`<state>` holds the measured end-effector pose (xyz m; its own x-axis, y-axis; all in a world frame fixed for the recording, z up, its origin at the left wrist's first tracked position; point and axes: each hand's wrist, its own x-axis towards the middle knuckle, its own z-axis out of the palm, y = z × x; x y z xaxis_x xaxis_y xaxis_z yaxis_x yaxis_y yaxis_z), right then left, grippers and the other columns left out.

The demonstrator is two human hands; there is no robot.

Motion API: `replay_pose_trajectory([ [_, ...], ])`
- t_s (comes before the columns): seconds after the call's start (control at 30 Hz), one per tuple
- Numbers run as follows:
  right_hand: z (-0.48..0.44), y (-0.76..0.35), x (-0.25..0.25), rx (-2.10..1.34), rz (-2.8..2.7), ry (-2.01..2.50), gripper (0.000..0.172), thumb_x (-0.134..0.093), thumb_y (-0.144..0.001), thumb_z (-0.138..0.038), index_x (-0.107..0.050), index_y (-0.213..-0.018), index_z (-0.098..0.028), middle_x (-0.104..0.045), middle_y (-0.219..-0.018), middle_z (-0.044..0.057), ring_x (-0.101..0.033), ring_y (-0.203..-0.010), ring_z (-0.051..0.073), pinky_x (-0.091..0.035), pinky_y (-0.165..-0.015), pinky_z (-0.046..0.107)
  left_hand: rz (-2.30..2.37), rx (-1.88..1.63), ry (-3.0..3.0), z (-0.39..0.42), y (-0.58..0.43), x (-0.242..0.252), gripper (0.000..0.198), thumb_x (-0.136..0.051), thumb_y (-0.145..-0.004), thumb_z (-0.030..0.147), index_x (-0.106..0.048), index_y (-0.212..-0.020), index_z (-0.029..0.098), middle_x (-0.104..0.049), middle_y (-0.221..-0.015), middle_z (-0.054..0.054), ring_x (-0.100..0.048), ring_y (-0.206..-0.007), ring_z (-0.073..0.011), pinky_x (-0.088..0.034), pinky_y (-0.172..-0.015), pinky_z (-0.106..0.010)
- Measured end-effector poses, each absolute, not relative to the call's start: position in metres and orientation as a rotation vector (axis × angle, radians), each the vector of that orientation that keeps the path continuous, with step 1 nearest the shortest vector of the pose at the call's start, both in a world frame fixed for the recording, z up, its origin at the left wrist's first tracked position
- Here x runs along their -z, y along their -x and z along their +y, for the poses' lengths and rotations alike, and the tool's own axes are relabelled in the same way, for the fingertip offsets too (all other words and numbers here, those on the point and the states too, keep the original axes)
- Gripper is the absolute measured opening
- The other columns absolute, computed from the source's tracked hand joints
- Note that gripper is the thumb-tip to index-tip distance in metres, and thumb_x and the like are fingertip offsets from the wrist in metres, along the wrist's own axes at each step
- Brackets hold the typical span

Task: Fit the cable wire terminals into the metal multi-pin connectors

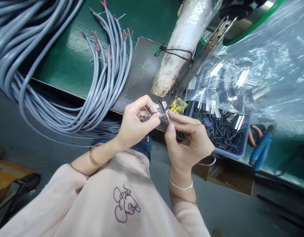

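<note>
Both my hands meet at the bench edge around a small multi-pin connector (162, 104) with a metal shell. My left hand (138, 120) pinches the thin coloured wires (160, 114) of a cable end, which meet the back of the connector. Thumb and fingers of my right hand (188, 135) are closed on the connector's near end, where a shiny metal edge shows. A slotted metal arm (203, 59) comes down from above, its lower end just over the connector. My fingers hide part of the wires.
Grey cables (90, 92) with stripped ends lie at left. Beside the metal arm is a plastic-wrapped roll (181, 42) tied with black cord. A bin (240, 153) at right holds black sleeves and connectors under plastic sheeting (277, 56). Blue-handled pliers (262, 149) lie beside it.
</note>
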<state>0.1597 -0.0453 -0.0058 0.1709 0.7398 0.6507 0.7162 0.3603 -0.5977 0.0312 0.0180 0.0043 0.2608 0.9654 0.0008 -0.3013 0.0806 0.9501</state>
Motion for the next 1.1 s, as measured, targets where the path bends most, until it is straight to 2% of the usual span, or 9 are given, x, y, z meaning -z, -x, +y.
replay_pose_trajectory([
  [0.4, -0.0442, -0.1622, 0.0030, -0.118, -1.506, 1.347, 0.015, -0.070, -0.085, -0.008, -0.062, -0.084, -0.021, -0.080, -0.100, 0.004, -0.078, -0.093, 0.017, -0.064, -0.079, 0.030, 0.800, -0.998, -1.008, 0.0220, -0.0241, -0.0006, 0.015, -0.070, -0.071, 0.015, -0.055, -0.071, 0.017, -0.056, -0.064, 0.006, -0.046, -0.042, -0.0016, -0.035, -0.039, -0.014],
  [0.6, -0.0448, -0.1623, 0.0015, -0.117, -1.527, 1.356, 0.013, -0.070, -0.085, -0.010, -0.063, -0.084, -0.021, -0.079, -0.101, 0.004, -0.078, -0.092, 0.019, -0.066, -0.077, 0.033, 0.809, -1.020, -0.995, 0.0217, -0.0249, -0.0029, 0.018, -0.072, -0.068, 0.015, -0.055, -0.070, 0.016, -0.061, -0.071, 0.004, -0.047, -0.043, -0.0005, -0.036, -0.039, -0.013],
  [0.87, -0.0463, -0.1630, 0.0001, -0.189, -1.523, 1.346, 0.013, -0.070, -0.085, -0.009, -0.064, -0.084, -0.021, -0.078, -0.104, 0.004, -0.077, -0.095, 0.018, -0.067, -0.079, 0.031, 0.797, -1.044, -1.027, 0.0208, -0.0245, -0.0005, 0.016, -0.071, -0.069, 0.014, -0.056, -0.073, 0.017, -0.059, -0.069, 0.004, -0.049, -0.046, -0.0018, -0.040, -0.041, -0.014],
  [1.1, -0.0454, -0.1608, 0.0008, -0.168, -1.519, 1.342, 0.014, -0.070, -0.084, -0.009, -0.064, -0.083, -0.021, -0.077, -0.103, 0.002, -0.077, -0.094, 0.018, -0.067, -0.079, 0.033, 0.779, -1.040, -1.013, 0.0219, -0.0245, -0.0018, 0.016, -0.069, -0.068, 0.011, -0.054, -0.070, 0.017, -0.057, -0.068, 0.005, -0.047, -0.046, -0.0012, -0.037, -0.040, -0.013],
])
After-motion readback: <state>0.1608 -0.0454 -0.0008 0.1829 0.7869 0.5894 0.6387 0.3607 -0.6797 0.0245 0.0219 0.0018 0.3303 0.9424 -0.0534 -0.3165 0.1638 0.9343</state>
